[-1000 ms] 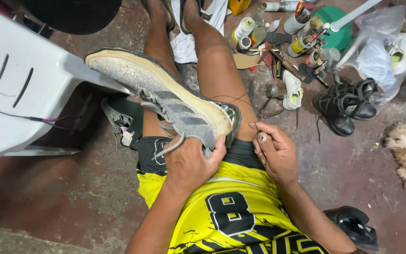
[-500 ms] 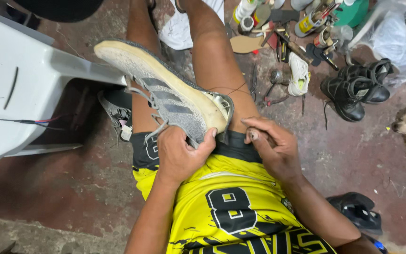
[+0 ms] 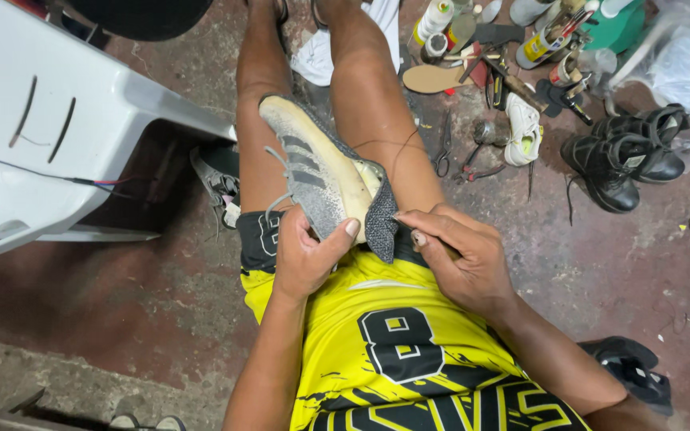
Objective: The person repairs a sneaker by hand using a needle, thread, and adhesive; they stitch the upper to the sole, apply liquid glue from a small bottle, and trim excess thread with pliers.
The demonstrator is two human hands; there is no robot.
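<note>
A grey knit sneaker (image 3: pixel 317 172) with a pale, worn sole lies between my thighs, toe pointing away from me. My left hand (image 3: pixel 307 254) grips its heel end, thumb pressed on the sole edge. My right hand (image 3: pixel 457 259) pinches the dark knit collar at the heel with its fingertips. A thin thread (image 3: pixel 389 144) arcs from the shoe over my right thigh. I cannot tell whether a needle is in my fingers. I sit in a yellow and black jersey.
A white plastic chair (image 3: pixel 49 120) stands at the left. Scissors (image 3: pixel 443 148), bottles, tools and an insole (image 3: pixel 433 77) litter the floor ahead. Black boots (image 3: pixel 628 156) and a white shoe (image 3: pixel 523 128) lie right. Another shoe (image 3: pixel 219 185) sits under my left leg.
The sneaker has swung from lying across my left thigh to pointing away between my legs. My right hand has closed onto its heel collar. The view shifted slightly.
</note>
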